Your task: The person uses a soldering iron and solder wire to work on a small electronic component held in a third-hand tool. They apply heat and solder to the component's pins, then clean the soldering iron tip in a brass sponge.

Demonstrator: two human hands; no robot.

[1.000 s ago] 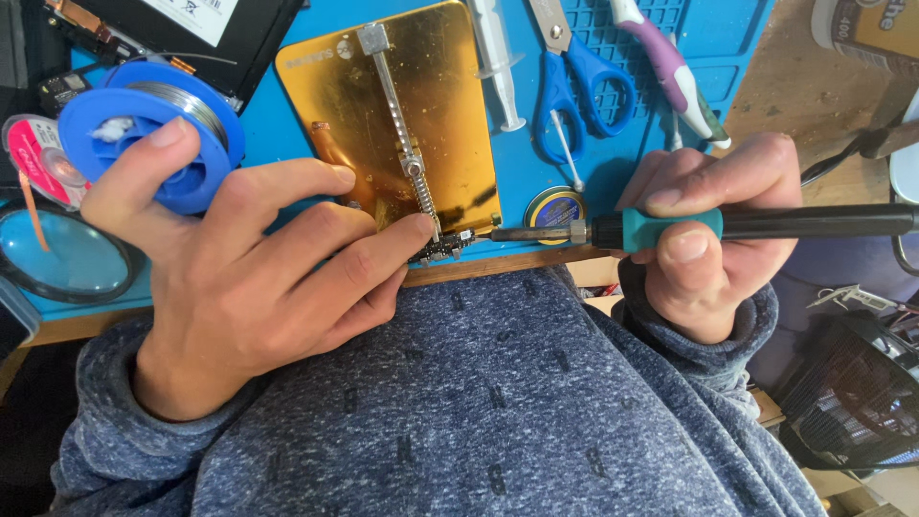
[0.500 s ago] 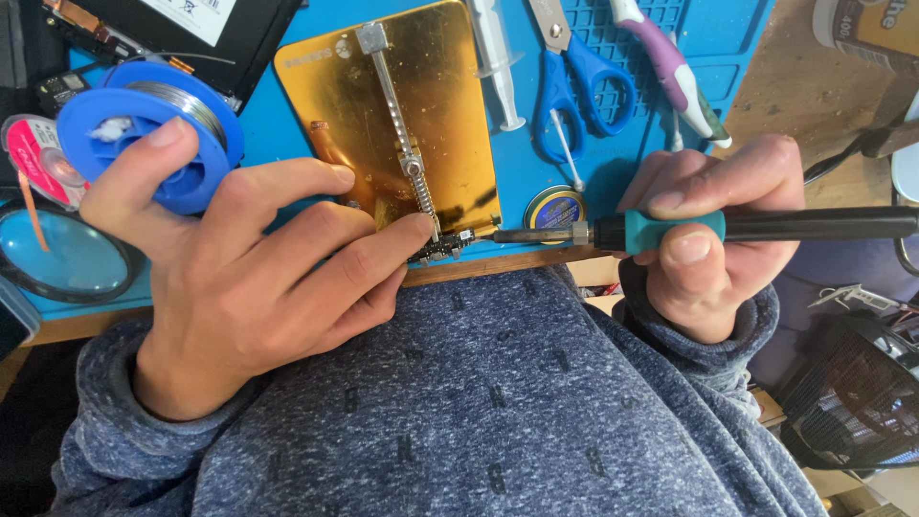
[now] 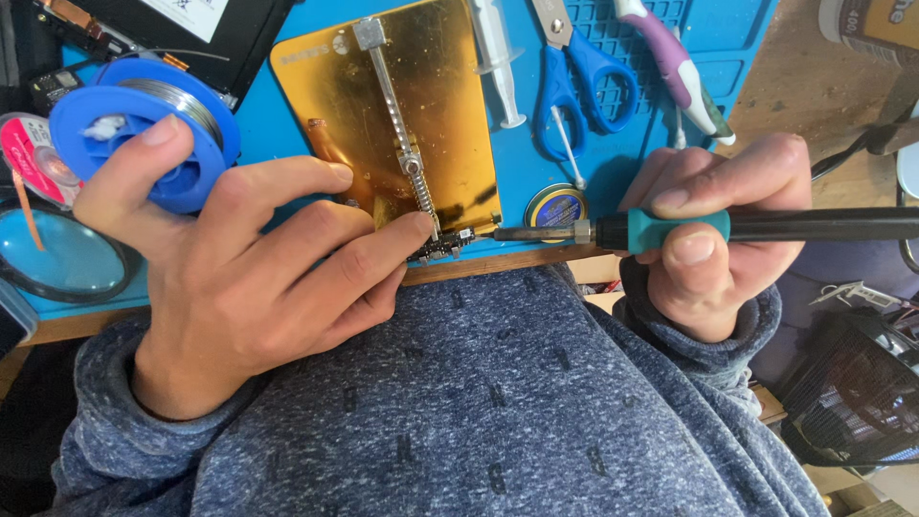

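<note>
The soldering iron lies level across the near right of the bench, its teal grip wrapped in my right hand, fingers curled tight over the top and the thumb pressed against the grip from below. Its metal tip points left and ends just beside the small circuit board, which sits at the near edge of the gold holder plate (whether tip and board actually touch, I cannot tell). My left hand rests on the blue mat with its fingers stretched toward the board, the forefinger tip touching the board's left side; the thumb is raised and lies against a blue spool of solder wire, so this hand is mostly open and clamps nothing firmly. The plate's sliding metal rail runs from the far edge down to the board. Beyond the iron, blue-handled scissors lie on the mat, with a white syringe to their left and a purple-handled tool to their right. A small round tin sits just behind the iron's tip. A round blue lens lies at the bench's left edge.
</note>
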